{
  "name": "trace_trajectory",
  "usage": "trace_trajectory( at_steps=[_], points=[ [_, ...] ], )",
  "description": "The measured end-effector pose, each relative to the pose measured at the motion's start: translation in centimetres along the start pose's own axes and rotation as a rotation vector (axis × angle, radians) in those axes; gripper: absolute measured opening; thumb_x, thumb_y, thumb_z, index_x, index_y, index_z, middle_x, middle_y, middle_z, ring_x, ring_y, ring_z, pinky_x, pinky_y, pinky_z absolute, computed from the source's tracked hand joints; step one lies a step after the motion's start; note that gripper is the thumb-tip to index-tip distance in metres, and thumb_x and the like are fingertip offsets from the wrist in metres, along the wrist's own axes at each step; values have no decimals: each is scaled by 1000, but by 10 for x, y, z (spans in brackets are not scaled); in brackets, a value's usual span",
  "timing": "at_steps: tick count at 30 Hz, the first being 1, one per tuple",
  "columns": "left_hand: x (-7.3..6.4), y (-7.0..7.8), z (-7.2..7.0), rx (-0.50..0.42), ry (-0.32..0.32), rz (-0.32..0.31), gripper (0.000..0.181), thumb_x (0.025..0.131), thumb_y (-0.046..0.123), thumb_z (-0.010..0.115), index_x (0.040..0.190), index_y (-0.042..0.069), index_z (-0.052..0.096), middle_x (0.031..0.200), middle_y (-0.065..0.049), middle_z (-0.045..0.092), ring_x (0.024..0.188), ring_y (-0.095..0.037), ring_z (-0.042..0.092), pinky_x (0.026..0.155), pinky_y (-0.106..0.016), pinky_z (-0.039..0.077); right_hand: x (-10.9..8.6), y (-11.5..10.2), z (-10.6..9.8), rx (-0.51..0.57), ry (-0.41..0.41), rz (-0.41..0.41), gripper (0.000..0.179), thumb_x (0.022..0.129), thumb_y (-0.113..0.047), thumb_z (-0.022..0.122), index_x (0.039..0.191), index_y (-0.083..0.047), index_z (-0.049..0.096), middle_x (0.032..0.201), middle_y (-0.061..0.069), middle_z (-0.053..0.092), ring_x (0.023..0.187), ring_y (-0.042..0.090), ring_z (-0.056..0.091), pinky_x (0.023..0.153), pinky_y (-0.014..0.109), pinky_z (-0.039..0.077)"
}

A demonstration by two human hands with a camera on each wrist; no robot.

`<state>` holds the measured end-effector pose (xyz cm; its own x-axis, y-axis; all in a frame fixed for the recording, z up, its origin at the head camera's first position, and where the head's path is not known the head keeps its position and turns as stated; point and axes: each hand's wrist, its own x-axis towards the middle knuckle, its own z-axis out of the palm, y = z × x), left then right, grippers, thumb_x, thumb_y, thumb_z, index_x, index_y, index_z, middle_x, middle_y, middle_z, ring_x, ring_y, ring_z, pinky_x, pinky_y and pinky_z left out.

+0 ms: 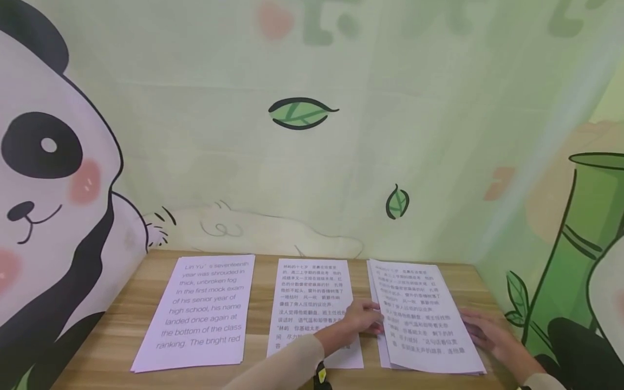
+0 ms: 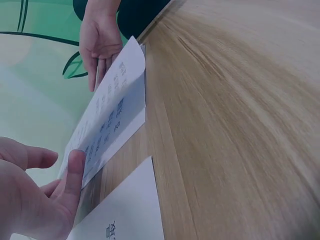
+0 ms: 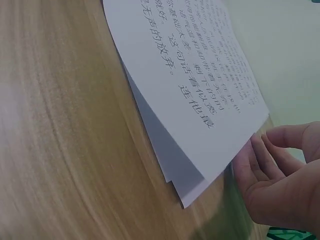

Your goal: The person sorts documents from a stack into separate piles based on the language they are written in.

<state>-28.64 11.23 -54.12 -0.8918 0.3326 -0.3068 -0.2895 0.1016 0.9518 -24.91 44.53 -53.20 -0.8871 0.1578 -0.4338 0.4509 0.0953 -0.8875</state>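
On the right of the table lies a stack of printed sheets [image 1: 424, 325], its top sheet bowed up from the sheet beneath. My left hand [image 1: 362, 318] is at the stack's left edge; in the left wrist view its thumb [image 2: 75, 167] overlaps the paper's edge, with a finger held apart from it. At the opposite edge is my right hand [image 1: 487, 330], palm turned toward the paper. Its fingers [image 3: 257, 155] reach the edge and their tips are partly hidden by the sheet. A middle printed sheet [image 1: 312, 287] lies under my left forearm.
To the left lies another stack of sheets [image 1: 195, 314] with large English print. The wood-grain table [image 1: 122, 303] ends against a pale green cloth backdrop [image 1: 219, 151] with a panda, leaves and bamboo drawn on it.
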Motion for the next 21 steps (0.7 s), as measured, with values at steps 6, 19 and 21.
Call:
trace_trajectory(
  at_steps=[6, 19, 21],
  points=[
    [-4, -1, -6, 16, -29, -17, 33, 92, 6, 67, 124, -3, 64, 93, -15, 74, 74, -17, 75, 68, -27, 62, -4, 4, -8, 25, 8, -22, 49, 101, -11, 60, 143, 12, 48, 95, -12, 73, 83, -1, 66, 78, 23, 59],
    [-14, 3, -20, 75, -117, -16, 33, 94, 5, 65, 125, -5, 63, 93, -19, 76, 76, -20, 76, 71, -30, 63, -7, -6, -2, -122, -41, -90, 63, 104, -13, 55, 148, 21, 26, 128, 26, 67, 96, 3, 66, 89, 28, 60],
    [-15, 4, -25, 73, -119, -7, 33, 94, 5, 64, 126, -6, 63, 96, -20, 76, 77, -21, 76, 72, -30, 63, -9, -9, -2, -151, -36, -95, 63, 104, -16, 55, 148, 20, 27, 129, 27, 67, 97, 4, 67, 88, 29, 60]
  ],
)
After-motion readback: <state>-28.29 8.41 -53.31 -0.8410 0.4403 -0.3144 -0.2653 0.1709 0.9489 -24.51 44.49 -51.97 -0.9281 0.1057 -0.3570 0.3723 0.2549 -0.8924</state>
